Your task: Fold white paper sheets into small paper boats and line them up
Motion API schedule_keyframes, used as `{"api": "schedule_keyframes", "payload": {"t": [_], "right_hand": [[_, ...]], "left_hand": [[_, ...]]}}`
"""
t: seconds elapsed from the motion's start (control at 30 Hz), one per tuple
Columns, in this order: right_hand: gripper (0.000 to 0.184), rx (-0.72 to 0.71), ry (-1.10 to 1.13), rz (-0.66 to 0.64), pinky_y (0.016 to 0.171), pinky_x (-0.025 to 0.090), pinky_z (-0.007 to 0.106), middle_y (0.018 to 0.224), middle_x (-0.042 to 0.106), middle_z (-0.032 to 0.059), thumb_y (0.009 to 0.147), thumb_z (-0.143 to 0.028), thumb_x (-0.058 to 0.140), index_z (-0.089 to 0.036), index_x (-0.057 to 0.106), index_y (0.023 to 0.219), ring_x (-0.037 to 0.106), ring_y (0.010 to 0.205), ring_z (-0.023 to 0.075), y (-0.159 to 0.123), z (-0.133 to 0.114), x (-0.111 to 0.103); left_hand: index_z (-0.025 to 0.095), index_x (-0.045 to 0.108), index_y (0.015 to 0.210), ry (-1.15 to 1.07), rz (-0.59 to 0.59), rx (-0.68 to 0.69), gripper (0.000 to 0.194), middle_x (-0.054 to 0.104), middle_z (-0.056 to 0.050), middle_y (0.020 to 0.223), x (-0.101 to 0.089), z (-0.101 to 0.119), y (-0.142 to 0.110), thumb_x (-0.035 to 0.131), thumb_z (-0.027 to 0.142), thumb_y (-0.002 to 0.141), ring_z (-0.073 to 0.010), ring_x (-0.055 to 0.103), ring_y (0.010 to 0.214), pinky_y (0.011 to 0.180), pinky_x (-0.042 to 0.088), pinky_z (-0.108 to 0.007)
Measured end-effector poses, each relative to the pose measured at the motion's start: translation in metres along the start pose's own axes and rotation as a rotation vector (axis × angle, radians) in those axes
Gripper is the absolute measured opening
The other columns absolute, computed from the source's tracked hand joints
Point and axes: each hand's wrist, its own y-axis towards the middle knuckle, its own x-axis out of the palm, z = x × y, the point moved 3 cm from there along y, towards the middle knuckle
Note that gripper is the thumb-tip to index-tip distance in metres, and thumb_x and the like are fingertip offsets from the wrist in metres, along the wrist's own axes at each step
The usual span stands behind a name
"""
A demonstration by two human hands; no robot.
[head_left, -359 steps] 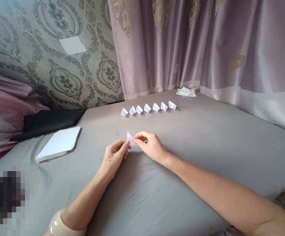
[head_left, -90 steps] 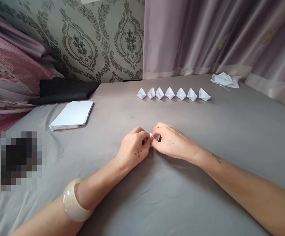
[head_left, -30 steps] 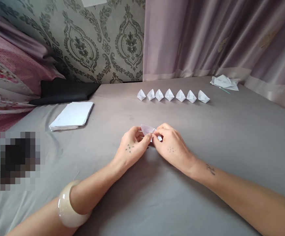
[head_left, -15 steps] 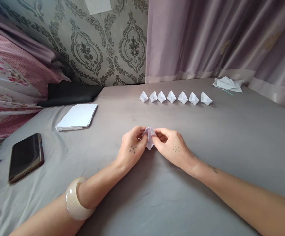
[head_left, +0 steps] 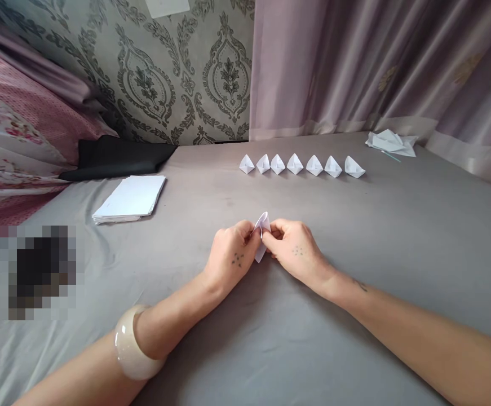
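Note:
A small white folded paper boat [head_left: 262, 224] is pinched between my two hands, just above the grey cloth. My left hand [head_left: 234, 251] grips its left side, thumb pressed at the fold. On the other side my right hand [head_left: 293, 245] holds it with thumb and fingers. The paper stands upright and looks narrow, its upper edge slightly parted; the thumbs hide part of its middle. Farther back, several finished-looking white paper boats [head_left: 295, 164] stand in a row.
To the left lies a stack of white paper [head_left: 131, 197], with black cloth [head_left: 118, 159] behind it. Folded white papers [head_left: 391, 142] and a thin stick [head_left: 391, 156] lie at the back right. A blurred-out dark object [head_left: 42, 268] is at the left edge of the grey cloth [head_left: 376, 242].
My hands have squeezed closer together, the left shifting slightly right. The paper boat, spread wider before, is now narrower and tilted, its top leaning right. The view has shifted slightly.

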Motion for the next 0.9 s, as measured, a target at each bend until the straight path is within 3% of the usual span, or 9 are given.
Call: {"api": "schedule_keyframes", "payload": {"t": [0.23,0.47,0.67,0.9], "right_hand": [[0.024,0.008,-0.026,0.0,0.047,0.031,0.023,0.055,0.052,-0.0033,0.077,-0.033,0.052,-0.019,0.05,0.058,0.04,0.05,0.0097,0.002,0.0,0.0],[0.023,-0.043,-0.008,-0.06,0.05,0.034,0.024,0.058,0.054,-0.0029,0.082,-0.031,0.047,-0.019,0.051,0.062,0.044,0.053,0.0105,0.002,-0.002,0.001],[0.02,-0.077,0.009,0.068,0.067,0.045,0.026,0.074,0.069,0.0016,0.083,-0.031,0.051,-0.019,0.063,0.073,0.062,0.07,0.0149,0.0,-0.014,-0.004],[0.03,-0.151,-0.092,0.143,0.058,0.039,0.025,0.061,0.062,0.0002,0.087,-0.033,0.049,-0.019,0.06,0.063,0.054,0.058,0.0128,0.001,-0.013,-0.007]], "left_hand": [[0.02,0.028,0.057,0.059,0.018,0.04,0.036,0.034,0.004,0.049,0.0,0.002,-0.002,0.041,0.035,0.087,-0.0088,0.027,0.047,0.048,0.022,-0.024],[0.02,0.037,0.059,0.1,0.05,0.048,0.029,0.042,0.004,0.051,0.0,0.001,0.0,0.045,0.028,0.086,-0.0086,0.033,0.048,0.05,0.025,-0.023],[0.019,0.038,0.057,0.022,0.004,-0.024,0.032,0.044,0.004,0.05,0.0,0.0,0.0,0.045,0.031,0.086,-0.0084,0.035,0.048,0.049,0.025,-0.022],[0.019,0.033,0.056,-0.006,-0.002,0.0,0.032,0.036,0.005,0.051,0.002,0.002,-0.001,0.046,0.03,0.084,-0.0076,0.029,0.05,0.049,0.024,-0.022]]}}
